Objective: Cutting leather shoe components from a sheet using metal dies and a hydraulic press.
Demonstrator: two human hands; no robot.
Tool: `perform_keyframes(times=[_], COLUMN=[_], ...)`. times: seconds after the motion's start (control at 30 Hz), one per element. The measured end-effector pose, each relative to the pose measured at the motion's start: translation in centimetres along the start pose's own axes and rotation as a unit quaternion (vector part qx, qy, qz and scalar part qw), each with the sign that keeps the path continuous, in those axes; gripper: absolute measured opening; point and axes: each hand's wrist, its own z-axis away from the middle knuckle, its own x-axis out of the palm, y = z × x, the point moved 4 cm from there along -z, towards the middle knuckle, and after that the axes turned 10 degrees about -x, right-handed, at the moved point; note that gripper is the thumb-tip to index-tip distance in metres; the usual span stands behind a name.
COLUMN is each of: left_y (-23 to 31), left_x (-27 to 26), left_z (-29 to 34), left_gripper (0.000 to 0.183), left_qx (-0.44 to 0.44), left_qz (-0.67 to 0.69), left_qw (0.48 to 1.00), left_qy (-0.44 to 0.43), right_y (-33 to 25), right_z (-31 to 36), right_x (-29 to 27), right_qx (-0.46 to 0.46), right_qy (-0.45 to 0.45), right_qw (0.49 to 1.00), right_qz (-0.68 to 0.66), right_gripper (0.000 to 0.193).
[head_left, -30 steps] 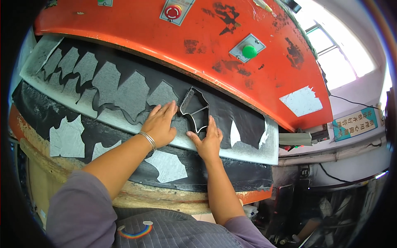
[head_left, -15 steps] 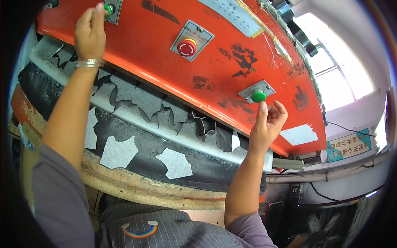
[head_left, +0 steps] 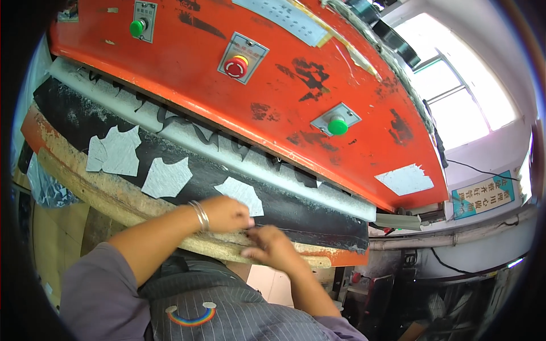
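My left hand [head_left: 227, 215], a metal bangle on its wrist, is curled closed at the front edge of the black work surface [head_left: 193, 165]; what it holds, if anything, is hidden. Right beside it, my right hand [head_left: 274, 248] has bent fingers, with thumb and forefinger apart and nothing seen between them. Just past my left hand lies a light grey cut piece [head_left: 243, 192]. A second cut piece [head_left: 166, 177] and some overlapping pieces [head_left: 116, 150] lie farther left. Behind them, dark strip scraps [head_left: 199, 133] stick out over a white board [head_left: 187, 146] under the orange machine front [head_left: 227, 108].
On the orange front sit a left green button [head_left: 137, 28], a red stop button [head_left: 236, 66] and a right green button [head_left: 338, 126]. A worn, pale edge [head_left: 108, 196] runs along the near side. Clear plastic [head_left: 51, 184] hangs at the left.
Both hands have left the green buttons and come down together at the near edge. The gap under the orange front looks narrower, hiding more of the white board and the metal cutting shape.
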Motion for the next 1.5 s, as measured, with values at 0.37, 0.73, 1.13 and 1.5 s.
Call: perform_keyframes(times=[0.37,0.73,1.13,1.5], left_y=[-1.0,-0.1,-1.3,6.8], left_x=[9.2,9.9,2.5,6.5], left_z=[-2.0,1.5,-11.3,-11.9], left_gripper=[0.022,0.019,0.061,0.072], left_qx=[-0.152,-0.174,-0.134,-0.251], left_qz=[0.270,0.373,0.212,-0.260], left_qw=[0.937,0.908,0.913,0.879], left_qy=[-0.163,-0.081,0.321,0.310], right_y=[0.5,5.9,10.8,9.1], right_z=[5.1,1.1,1.0,18.4], right_x=[1.9,-5.4,-3.4,-0.9], right_qx=[0.008,0.026,0.021,0.030], right_qy=[0.040,0.141,0.187,0.021], right_qw=[0.994,0.989,0.981,0.999], right_qz=[0.098,0.043,-0.043,0.000], right_gripper=[0.047,0.060,0.055,0.059])
